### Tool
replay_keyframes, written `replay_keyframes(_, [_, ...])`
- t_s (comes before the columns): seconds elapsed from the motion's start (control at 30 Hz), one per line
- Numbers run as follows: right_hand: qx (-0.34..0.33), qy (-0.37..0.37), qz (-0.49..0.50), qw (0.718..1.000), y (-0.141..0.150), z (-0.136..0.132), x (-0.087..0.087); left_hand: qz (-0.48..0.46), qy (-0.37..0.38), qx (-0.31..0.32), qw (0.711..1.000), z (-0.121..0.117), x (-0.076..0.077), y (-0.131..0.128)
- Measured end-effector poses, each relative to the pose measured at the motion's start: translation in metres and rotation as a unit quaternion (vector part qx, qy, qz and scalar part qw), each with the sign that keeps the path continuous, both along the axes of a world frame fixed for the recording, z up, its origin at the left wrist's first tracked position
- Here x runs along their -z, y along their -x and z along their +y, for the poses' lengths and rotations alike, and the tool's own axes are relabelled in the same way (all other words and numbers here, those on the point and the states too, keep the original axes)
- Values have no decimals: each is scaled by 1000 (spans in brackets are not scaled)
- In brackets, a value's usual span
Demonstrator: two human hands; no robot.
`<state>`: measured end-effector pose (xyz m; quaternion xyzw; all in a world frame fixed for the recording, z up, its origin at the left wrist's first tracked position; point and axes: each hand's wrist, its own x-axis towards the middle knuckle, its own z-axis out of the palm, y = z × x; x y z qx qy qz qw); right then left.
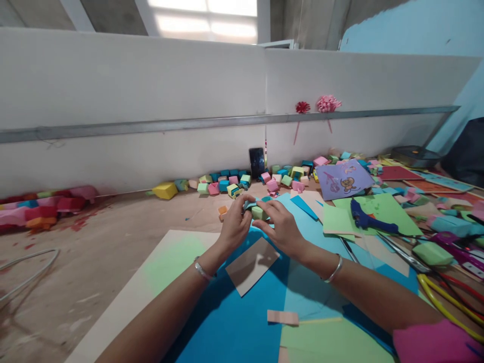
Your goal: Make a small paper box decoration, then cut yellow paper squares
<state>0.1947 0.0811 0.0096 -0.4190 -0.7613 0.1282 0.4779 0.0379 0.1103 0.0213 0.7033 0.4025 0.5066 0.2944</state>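
Between my two hands is a small green paper box (259, 213) with a bit of blue paper on its left side. My left hand (237, 216) pinches the blue part from the left. On the other side, my right hand (279, 222) grips the green box with thumb below and fingers above. Under the hands lies a pale pink paper rectangle (252, 264), on top of a large blue paper sheet (227, 317). A small orange paper piece (222, 212) sits just left of my left hand.
Many small coloured paper boxes (223, 185) line the wall, with a phone (257, 162) propped among them. To the right are a blue glue gun (372, 219), scissors (406, 252), a purple tool (459, 254) and a purple card (343, 180). A white cable (34, 275) lies left.
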Motion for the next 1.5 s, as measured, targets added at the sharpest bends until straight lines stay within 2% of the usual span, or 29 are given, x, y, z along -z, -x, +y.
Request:
replay_keyframes(0.33, [-11, -38, -20, 999, 8, -11, 2, -14, -25, -68, 997, 2, 2, 4])
replay_keyframes(0.7, [-18, -55, 1, 998, 12, -16, 1, -44, -71, -112, 990, -6, -1, 5])
replay_keyframes(0.9, [-21, -67, -4, 997, 12, -19, 0, -29, -87, -133, 987, -10, -5, 5])
replay_keyframes(1.23, [-24, -45, 4, 999, 13, -19, -1, -6, -88, -141, 986, -8, -3, 6])
replay_keyframes(1.5, [-19, -6, 33, 999, 7, -9, 1, 30, -28, -112, 993, -3, -8, 4])
